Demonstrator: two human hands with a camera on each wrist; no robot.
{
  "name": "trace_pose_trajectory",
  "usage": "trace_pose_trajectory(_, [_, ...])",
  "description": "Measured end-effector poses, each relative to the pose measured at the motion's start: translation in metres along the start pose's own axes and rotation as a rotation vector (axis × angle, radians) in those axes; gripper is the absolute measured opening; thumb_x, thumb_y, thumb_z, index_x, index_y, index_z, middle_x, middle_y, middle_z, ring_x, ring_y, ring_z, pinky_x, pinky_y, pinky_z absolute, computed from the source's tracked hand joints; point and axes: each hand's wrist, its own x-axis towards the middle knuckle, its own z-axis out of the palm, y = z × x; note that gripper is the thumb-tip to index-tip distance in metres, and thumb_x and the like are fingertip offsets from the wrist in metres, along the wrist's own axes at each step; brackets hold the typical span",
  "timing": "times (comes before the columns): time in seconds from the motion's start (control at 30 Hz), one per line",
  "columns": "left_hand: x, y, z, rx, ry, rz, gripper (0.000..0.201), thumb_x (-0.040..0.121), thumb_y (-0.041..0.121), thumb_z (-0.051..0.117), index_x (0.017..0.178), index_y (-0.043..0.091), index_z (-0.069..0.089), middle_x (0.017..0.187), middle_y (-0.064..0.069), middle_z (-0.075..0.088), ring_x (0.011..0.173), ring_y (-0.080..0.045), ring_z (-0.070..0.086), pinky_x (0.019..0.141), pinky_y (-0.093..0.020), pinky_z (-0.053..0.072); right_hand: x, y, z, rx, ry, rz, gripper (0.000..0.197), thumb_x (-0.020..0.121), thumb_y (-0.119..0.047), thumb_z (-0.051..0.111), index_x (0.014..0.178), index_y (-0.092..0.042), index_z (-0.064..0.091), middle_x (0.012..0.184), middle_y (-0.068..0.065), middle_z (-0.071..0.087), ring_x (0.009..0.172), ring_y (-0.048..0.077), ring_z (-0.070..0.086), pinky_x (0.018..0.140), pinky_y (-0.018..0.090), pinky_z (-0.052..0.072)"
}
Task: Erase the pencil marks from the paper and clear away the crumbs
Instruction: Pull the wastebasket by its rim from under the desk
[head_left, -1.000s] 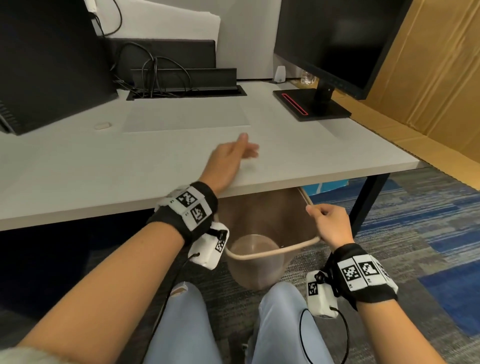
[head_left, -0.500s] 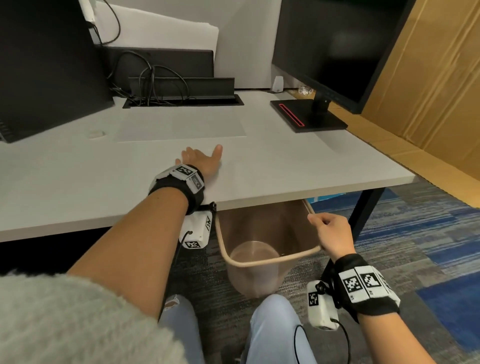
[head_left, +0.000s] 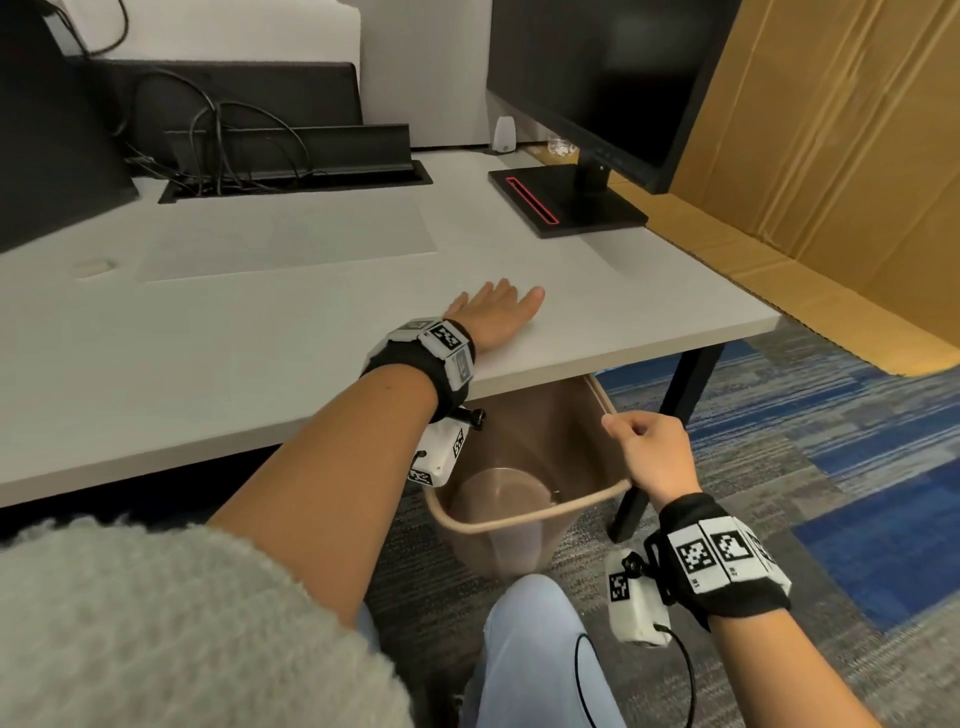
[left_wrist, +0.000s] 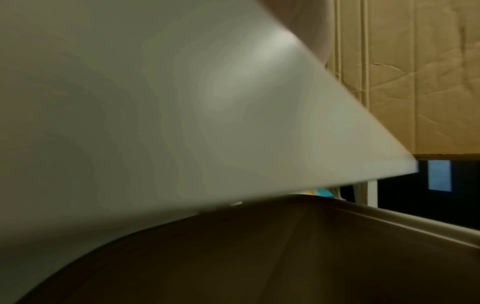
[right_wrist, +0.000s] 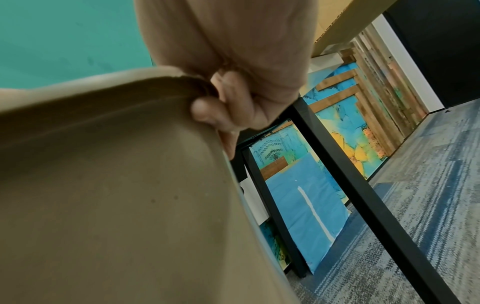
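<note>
The white paper (head_left: 285, 239) lies flat on the grey desk (head_left: 208, 374), with a small white eraser (head_left: 93, 267) to its left. No marks or crumbs are clear enough to make out. My left hand (head_left: 493, 314) rests flat on the desk near its front edge, fingers straight, holding nothing. Below that edge my right hand (head_left: 647, 452) grips the rim of a tan waste bin (head_left: 519, 517), tilted up under the desk. In the right wrist view the fingers (right_wrist: 221, 107) curl over the bin's rim (right_wrist: 103, 82). The left wrist view shows only the desk edge (left_wrist: 182, 102) and bin (left_wrist: 285, 257).
A monitor on a black stand (head_left: 566, 202) occupies the desk's right rear. A cable tray (head_left: 291, 171) with wires runs along the back, and another dark screen (head_left: 47, 130) stands at left. Cardboard (head_left: 831, 182) leans at right. A black desk leg (head_left: 660, 441) stands beside the bin.
My left hand came down from above the desk edge, lay flat farther left, then slid right along the front edge. The right hand kept its hold on the bin.
</note>
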Motion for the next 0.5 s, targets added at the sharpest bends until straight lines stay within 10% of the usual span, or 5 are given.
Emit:
trace_pose_trajectory(0.3, [-0.018, 0.013, 0.021, 0.002, -0.148, 0.286, 0.051, 0.103, 0.038, 0.009, 0.151, 0.020, 0.007, 0.159, 0.005, 0.003, 0.145, -0.008, 0.001, 0.116, -0.026, -0.003, 0.000, 0.009, -0.006, 0.034, 0.020, 0.018, 0.025, 0.090, -0.016, 0.058, 0.081, 0.006, 0.066, 0.074, 0.011, 0.060, 0.075, 0.021, 0.053, 0.074, 0.025, 0.036])
trace_pose_trajectory(0.5, [-0.072, -0.005, 0.036, -0.289, -0.123, 0.395, 0.044, 0.101, 0.036, 0.026, 0.130, 0.021, 0.055, 0.144, 0.007, 0.044, 0.138, -0.011, 0.030, 0.114, -0.021, 0.016, -0.005, 0.012, -0.005, 0.027, 0.012, 0.005, 0.027, 0.091, -0.018, 0.058, 0.083, 0.006, 0.067, 0.073, 0.011, 0.060, 0.074, 0.020, 0.052, 0.074, 0.024, 0.035])
